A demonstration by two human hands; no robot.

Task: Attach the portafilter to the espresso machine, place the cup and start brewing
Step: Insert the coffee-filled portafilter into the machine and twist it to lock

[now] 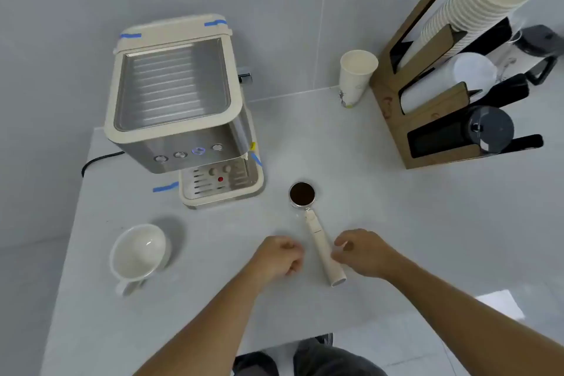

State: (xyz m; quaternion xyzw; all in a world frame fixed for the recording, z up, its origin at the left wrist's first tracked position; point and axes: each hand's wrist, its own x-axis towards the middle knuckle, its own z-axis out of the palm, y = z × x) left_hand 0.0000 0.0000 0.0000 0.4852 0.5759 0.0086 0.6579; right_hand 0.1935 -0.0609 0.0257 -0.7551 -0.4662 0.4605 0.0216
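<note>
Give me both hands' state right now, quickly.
Left hand: closed, fingers curled, holding nothing.
Right hand: fingers curled against the portafilter handle; whether it grips cannot be told.

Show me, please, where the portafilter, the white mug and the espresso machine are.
portafilter (pixel 317 233): head view, upper handle.
white mug (pixel 139 250): head view, inner bowl.
espresso machine (pixel 174 85): head view, top tray.

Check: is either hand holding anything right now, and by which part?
Nothing clearly held. The portafilter lies on the table; right hand is at its handle, grip unclear; left hand curled, empty.
</note>
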